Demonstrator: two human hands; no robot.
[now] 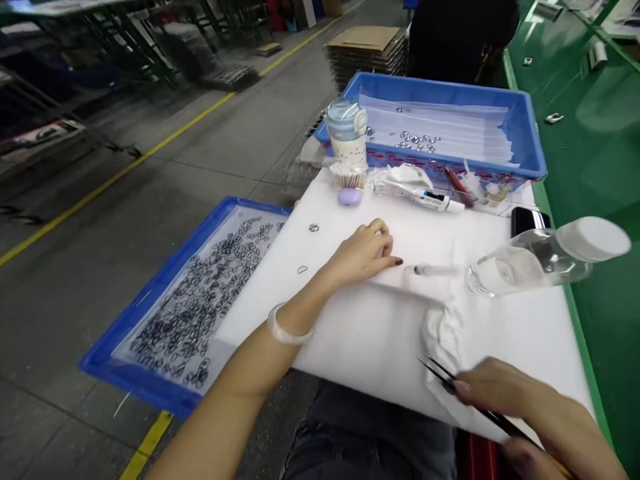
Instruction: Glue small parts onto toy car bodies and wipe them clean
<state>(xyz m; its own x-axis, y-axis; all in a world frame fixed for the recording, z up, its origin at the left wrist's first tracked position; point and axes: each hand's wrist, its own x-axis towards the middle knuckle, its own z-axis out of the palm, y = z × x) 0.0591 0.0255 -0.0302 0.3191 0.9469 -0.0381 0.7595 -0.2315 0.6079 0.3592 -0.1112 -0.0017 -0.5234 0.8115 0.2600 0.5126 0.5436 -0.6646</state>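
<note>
My left hand [364, 253] rests on the white work board [370, 333], fingers curled loosely and pressed on a thin white sheet, next to a clear syringe [434, 271]. My right hand [530, 407] at the near right edge pinches black tweezers [440, 371], whose tips point left over a crumpled white cloth [445, 337]. Two small metal rings [313, 228] lie on the board left of my left hand.
A blue tray [150, 387] of several small metal rings sits at the left. A blue bin [525, 133] of white sheets stands behind, with a cup [346, 130], tube [430, 198] and phone [529, 219]. A clear bottle [545, 257] lies at the right. A person in dark clothes stands beyond.
</note>
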